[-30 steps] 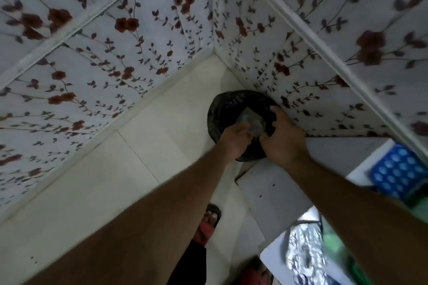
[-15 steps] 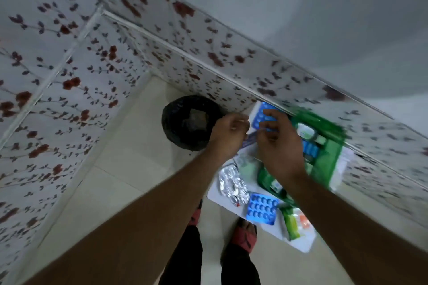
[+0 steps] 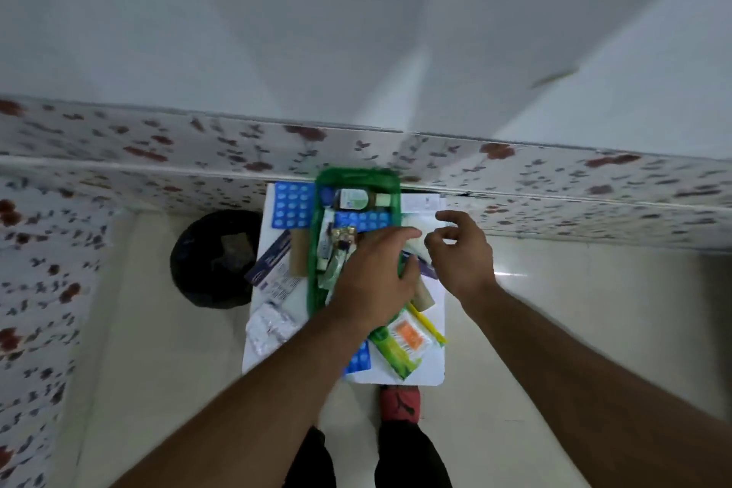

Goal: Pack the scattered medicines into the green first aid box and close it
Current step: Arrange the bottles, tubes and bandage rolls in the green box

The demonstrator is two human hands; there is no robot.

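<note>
Green box (image 3: 358, 186) is set open at the counter (image 3: 431, 372) far edge, half filled. Left hand (image 3: 374, 277) is spread flat over it; right hand (image 3: 461, 250) is curled loosely, empty. Blister packs (image 3: 292, 204) look light, stiff, best pinched by edges.

No lettering can be read anywhere; the picture is smeared by motion. The dark blue-and-white flat carton (image 3: 273, 263) near the left edge of the white bench (image 3: 431, 368) carries lines of print, too blurred to make out. The label on the small brown glass bottle (image 3: 354, 199) inside the green plastic first aid box (image 3: 317, 281) and the orange patch on the green-and-white sachet (image 3: 400, 343) are equally illegible.
</note>
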